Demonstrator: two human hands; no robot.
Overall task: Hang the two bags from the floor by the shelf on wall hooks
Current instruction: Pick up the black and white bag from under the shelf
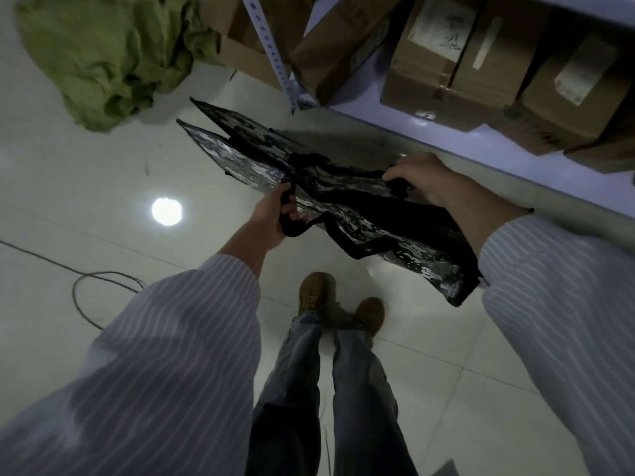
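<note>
Left hand (271, 218), right hand (422, 182) hold bags (343, 190); shelf (378, 108), green cloth (110, 53) near.

Crumpled green cloth (103, 53), perhaps a sack, cardboard boxes (457, 53), and a looped floor cable (103, 273).

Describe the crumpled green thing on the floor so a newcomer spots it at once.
Start at the metal shelf of brown cardboard boxes, upper right. Left of its perforated post, a crumpled olive-green fabric heap lies on the pale tiled floor. Unlike the nearby black-and-grey camouflage bag, it is plain green.
</note>
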